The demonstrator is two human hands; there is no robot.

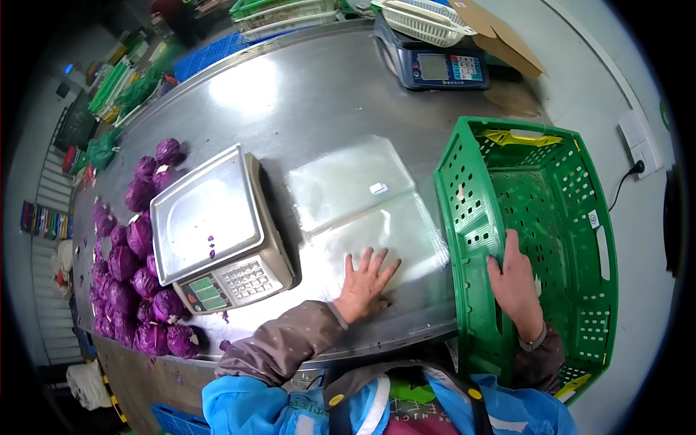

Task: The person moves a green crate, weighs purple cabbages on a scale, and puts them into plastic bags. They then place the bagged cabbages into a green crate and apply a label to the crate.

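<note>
My left hand [366, 287] lies with fingers spread on the near part of a stack of clear plastic bags [355, 192]. A small white label sits on the bags. To the right, my right hand [516, 286] grips the near left rim of a green crate [478, 210], its fingers wrapped over the edge. The crate has yellow handles and holds nothing that I can see. Left of the bags stands a scale [210, 217] with a metal tray and a keypad; a few purple scraps lie on its tray.
Many purple cabbages [123, 262] are heaped left of the scale on the metal table [312, 87]. A second scale [442, 67] with a white basket [424, 22] on it stands at the back, beside cardboard [504, 40]. A wall with a plugged cable is at right.
</note>
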